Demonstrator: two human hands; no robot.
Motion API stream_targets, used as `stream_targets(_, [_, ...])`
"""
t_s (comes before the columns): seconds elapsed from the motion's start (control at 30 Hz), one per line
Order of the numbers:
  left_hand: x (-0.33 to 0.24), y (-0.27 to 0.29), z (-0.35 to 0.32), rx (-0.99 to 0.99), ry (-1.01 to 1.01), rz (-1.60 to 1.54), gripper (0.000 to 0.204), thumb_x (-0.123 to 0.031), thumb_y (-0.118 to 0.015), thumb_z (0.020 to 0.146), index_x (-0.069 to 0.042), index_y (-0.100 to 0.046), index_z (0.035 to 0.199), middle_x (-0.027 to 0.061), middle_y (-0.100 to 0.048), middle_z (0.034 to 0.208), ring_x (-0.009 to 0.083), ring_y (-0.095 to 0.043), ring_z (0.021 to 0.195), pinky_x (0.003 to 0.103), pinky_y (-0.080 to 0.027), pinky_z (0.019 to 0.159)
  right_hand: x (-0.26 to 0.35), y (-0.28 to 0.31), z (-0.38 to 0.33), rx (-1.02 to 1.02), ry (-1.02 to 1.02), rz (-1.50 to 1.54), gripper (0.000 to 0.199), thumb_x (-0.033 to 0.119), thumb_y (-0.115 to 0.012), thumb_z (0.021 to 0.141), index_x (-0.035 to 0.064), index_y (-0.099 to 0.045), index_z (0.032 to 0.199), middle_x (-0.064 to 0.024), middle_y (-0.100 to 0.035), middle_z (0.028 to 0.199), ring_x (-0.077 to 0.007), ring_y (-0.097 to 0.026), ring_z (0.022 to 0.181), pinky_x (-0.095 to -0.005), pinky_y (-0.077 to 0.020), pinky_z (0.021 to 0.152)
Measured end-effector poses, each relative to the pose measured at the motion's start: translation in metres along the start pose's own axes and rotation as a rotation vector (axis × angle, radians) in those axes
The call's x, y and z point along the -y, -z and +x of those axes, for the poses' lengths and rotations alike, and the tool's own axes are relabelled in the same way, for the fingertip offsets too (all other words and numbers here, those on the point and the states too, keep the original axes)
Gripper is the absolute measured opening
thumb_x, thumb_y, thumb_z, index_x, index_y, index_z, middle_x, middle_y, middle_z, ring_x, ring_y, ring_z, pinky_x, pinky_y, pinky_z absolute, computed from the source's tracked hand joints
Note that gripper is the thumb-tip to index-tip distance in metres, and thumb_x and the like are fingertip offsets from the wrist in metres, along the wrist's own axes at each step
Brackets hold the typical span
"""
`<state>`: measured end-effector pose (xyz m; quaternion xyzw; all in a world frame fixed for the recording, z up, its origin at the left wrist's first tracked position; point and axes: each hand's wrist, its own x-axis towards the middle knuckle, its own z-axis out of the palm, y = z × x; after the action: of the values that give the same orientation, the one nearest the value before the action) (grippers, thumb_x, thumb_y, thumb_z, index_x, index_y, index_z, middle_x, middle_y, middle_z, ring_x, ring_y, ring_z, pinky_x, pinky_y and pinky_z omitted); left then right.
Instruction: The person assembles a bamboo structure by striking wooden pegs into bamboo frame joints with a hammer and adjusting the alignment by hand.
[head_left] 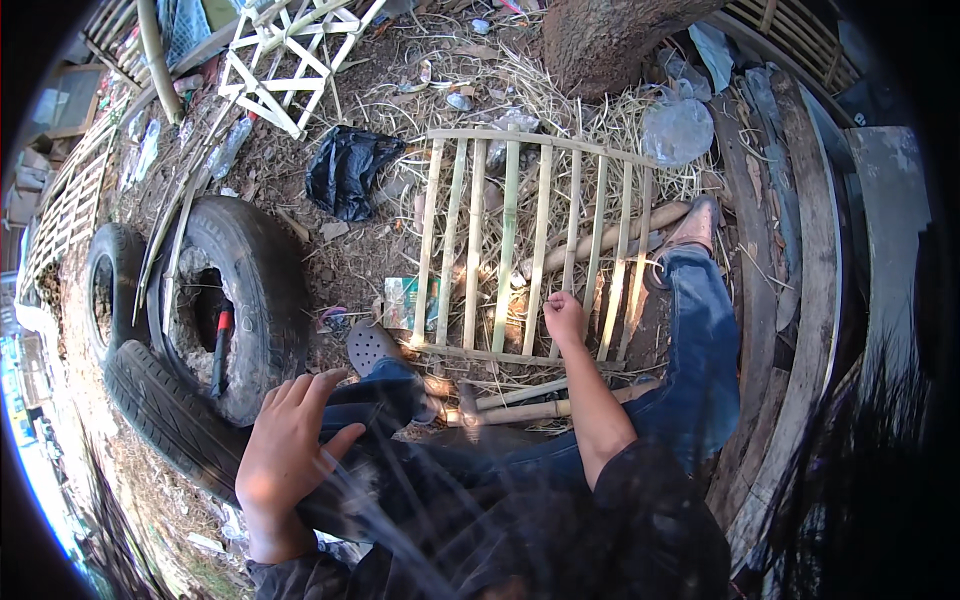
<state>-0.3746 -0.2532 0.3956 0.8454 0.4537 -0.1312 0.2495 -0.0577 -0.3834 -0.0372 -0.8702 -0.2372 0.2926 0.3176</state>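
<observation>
A flat rack of pale bamboo slats, nailed or tied between two cross strips, lies in front of me. My right hand is closed over its near part, beside a slat; whether the fingers pinch something is too small to tell. My left hand is raised over my leg at the lower left, fingers stretched and thumb apart, holding nothing. Just beyond it is an old tyre with rubble-like filling. A black tool with a red band stands in its hole.
More tyres crowd the left. A black plastic bag, an open bamboo lattice and a tree trunk lie farther off. A bamboo pole runs beneath the rack. Wooden planks border the right; straw litters the soil.
</observation>
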Motion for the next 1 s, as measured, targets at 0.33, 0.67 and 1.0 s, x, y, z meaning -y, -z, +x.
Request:
stream_targets(0.33, [0.008,0.002,0.000,0.064,0.016,-0.042,0.058,-0.027,-0.076,0.076,-0.008,-0.055,0.126,0.0133,-0.062,0.108,0.0331,-0.057,0.106,0.042,-0.044,0.095,0.070,-0.040,-0.005,0.177,0.021,0.186,0.015,0.010,-0.065,0.079,0.0047,-0.062,0.093,-0.0060,-0.063,0.073,-0.0168,-0.061,0.064,-0.0303,-0.0497,0.063])
stream_targets(0.67, [0.019,0.005,0.006,0.130,-0.047,-0.033,0.060,-0.031,-0.075,0.076,-0.006,-0.054,0.126,0.0118,-0.060,0.102,0.0309,-0.057,0.102,0.041,-0.043,0.094,0.102,-0.078,0.004,-0.104,0.233,-0.219,0.040,0.021,-0.072,0.078,0.0047,-0.056,0.112,-0.0119,-0.064,0.084,-0.0309,-0.064,0.084,-0.0421,-0.0524,0.073])
stream_targets(1.0, [0.034,0.004,0.015,0.171,-0.089,-0.090,0.058,-0.035,-0.071,0.081,-0.003,-0.054,0.126,0.0127,-0.059,0.097,0.0318,-0.056,0.097,0.041,-0.044,0.090,0.102,-0.053,0.037,0.200,0.109,-0.415,0.047,0.024,-0.072,0.077,0.0015,-0.053,0.114,-0.0228,-0.069,0.099,-0.0408,-0.066,0.093,-0.0462,-0.0518,0.087])
